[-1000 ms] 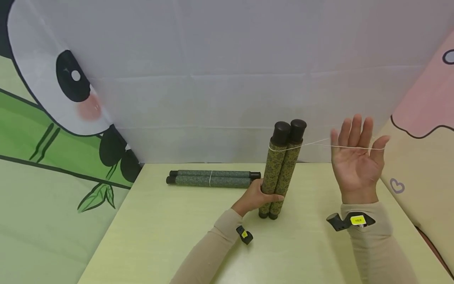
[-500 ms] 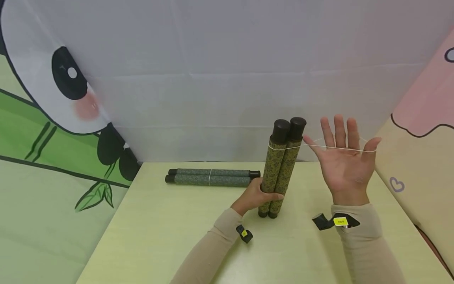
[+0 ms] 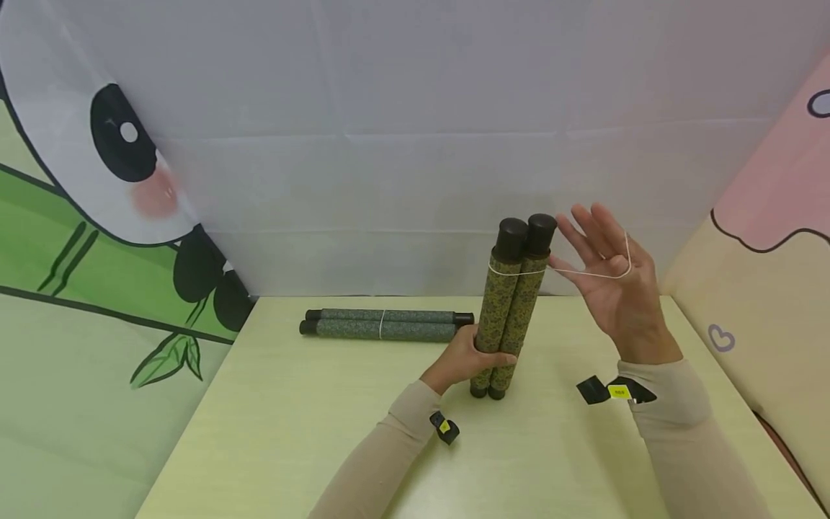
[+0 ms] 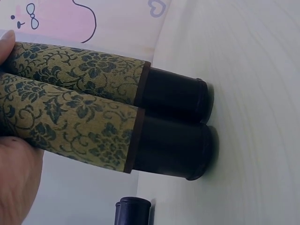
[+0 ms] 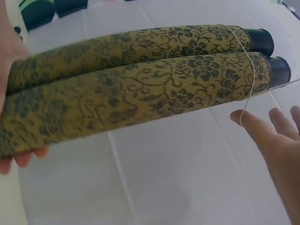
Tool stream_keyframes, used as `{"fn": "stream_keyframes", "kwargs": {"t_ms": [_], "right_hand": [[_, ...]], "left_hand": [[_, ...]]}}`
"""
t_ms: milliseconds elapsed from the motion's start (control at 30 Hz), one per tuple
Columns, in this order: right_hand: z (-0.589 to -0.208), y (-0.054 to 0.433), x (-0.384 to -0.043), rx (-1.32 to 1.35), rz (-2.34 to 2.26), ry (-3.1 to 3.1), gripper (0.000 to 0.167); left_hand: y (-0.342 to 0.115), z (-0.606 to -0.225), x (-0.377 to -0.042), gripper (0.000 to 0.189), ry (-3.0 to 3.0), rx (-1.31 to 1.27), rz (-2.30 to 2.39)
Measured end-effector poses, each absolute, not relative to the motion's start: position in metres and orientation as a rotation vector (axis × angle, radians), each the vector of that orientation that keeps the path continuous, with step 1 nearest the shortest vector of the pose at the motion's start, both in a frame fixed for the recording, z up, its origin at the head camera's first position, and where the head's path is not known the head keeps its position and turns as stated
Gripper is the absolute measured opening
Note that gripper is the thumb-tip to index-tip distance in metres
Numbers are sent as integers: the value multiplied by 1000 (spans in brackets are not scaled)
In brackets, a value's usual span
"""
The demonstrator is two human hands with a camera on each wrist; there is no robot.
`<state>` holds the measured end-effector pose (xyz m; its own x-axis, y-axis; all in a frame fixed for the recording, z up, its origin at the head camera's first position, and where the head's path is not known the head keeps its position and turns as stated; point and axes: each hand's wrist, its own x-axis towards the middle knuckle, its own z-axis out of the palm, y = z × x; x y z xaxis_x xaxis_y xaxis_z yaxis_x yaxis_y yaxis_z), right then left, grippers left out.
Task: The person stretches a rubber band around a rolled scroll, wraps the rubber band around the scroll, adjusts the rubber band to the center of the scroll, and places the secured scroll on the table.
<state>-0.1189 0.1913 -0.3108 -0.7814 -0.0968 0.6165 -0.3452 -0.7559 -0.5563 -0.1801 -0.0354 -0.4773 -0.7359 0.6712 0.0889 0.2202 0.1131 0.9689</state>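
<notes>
Two rolled scrolls (image 3: 502, 303) in yellow-green floral fabric with dark end knobs stand side by side, tilted slightly. My left hand (image 3: 462, 360) grips them low, thumb across the front. Their lower knobs (image 4: 173, 143) are right at the table surface in the left wrist view. A thin white elastic band (image 3: 586, 273) loops round the scrolls near their top. From there it stretches to my right hand (image 3: 619, 295), whose spread, mostly straight fingers carry it. In the right wrist view, the band (image 5: 253, 79) crosses both scrolls and catches on a fingertip (image 5: 238, 117) just below them.
Behind my left hand, two grey-green scrolls (image 3: 389, 329) lie together on the pale table (image 3: 285, 418), held by a white band (image 3: 381, 324) round their middle. A white cloth backdrop (image 3: 363, 187) with cartoon figures rises behind the table.
My right hand has moved left toward the scroll tops and turned its palm inward, so the stretched band is shorter. My left hand keeps its grip on the scrolls.
</notes>
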Motion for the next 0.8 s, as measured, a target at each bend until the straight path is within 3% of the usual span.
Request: {"fn": "stream_keyframes", "kwargs": {"t_ms": [200,800], "right_hand": [[-293,194,-119,1082,2334,-1505,70],[-233,186,-119,803,1168,-2676,84]], "left_hand": [[-36,-479,-182,22,2026,881,1658],[-36,-477,-182,26,2034,898,1661]]}}
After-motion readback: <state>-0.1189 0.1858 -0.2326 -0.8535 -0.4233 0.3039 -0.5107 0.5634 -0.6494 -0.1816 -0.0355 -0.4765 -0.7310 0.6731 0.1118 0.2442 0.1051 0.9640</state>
